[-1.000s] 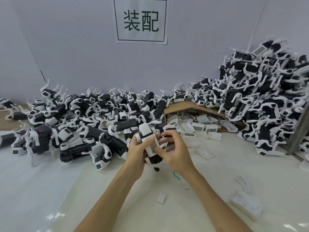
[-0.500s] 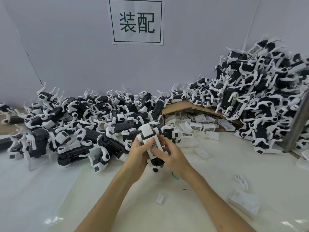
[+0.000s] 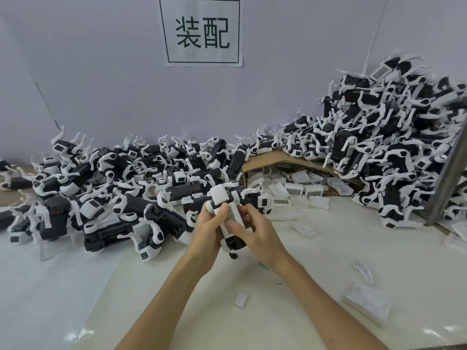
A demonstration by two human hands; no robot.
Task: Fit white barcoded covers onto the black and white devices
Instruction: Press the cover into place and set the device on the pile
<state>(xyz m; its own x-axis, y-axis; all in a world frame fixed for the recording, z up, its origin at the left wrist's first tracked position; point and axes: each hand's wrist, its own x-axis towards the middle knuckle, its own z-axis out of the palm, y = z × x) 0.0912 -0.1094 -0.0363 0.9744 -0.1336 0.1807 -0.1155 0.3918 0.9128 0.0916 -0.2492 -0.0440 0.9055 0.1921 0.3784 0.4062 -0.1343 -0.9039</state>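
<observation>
While a heap of devices (image 3: 106,198) is lying at nine o'clock, the left hand (image 3: 206,229) is gripping one device (image 3: 222,198) above the counter's (image 3: 328,248) centre, fingers curled round it. The right hand (image 3: 255,236), fingers curled, is pressing the barcoded cover (image 3: 230,215) onto it. Seating looks underway, so a firm squeeze seems next; spare covers (image 3: 295,190) are waiting at one o'clock.

One camera on the person's head looks forward and down at the near table (image 3: 328,248), facing the wall (image 3: 101,84).
</observation>
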